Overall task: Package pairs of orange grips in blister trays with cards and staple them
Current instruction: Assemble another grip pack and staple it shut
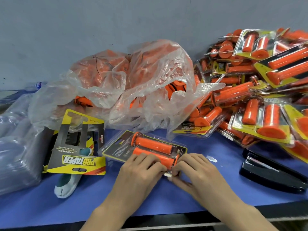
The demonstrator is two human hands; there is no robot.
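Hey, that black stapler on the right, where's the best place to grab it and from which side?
Likely grip the stapler across its long body near the middle, coming from above with the right hand. It lies flat on the table, angled, with the package pile crowding its far side.

Person, head view — two bare forearms, both uncovered to the bottom frame edge; no sleeves in sight. Left hand [140, 170]: bare, without glove, ring or watch. Right hand [198, 170]: likewise bare — fingernails short and plain. Wrists carry no band or strap.
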